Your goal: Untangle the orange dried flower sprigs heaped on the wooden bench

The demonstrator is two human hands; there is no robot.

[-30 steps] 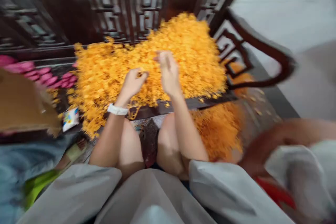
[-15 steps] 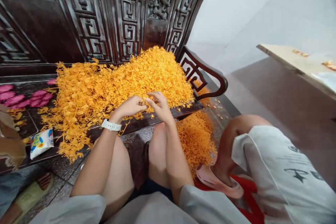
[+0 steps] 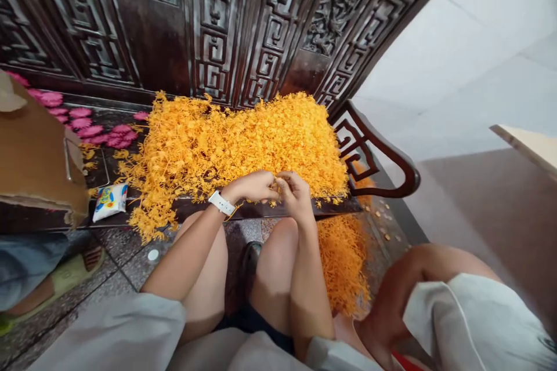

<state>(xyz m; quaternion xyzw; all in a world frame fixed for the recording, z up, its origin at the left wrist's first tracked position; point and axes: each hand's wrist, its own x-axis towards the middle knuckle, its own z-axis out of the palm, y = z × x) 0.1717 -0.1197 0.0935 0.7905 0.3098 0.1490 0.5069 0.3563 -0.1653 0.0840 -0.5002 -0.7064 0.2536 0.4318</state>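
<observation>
Dark desk (image 3: 191, 207) is heaped with yellow-orange flowers (image 3: 248, 142), piled just beyond left hand (image 3: 256, 186) and right hand (image 3: 299, 196); fingers (image 3: 285, 187) curled, nearly meeting; grasp cannot be told.

Grey sleeves (image 3: 117, 330), white strap (image 3: 224, 205)

The loose grey top (image 3: 243, 353) has wide sleeves reaching about the elbows. A white strap with small holes circles the wrist of the left hand (image 3: 256, 186). Dark shorts (image 3: 272, 327) leave both knees (image 3: 278, 249) bare.
</observation>
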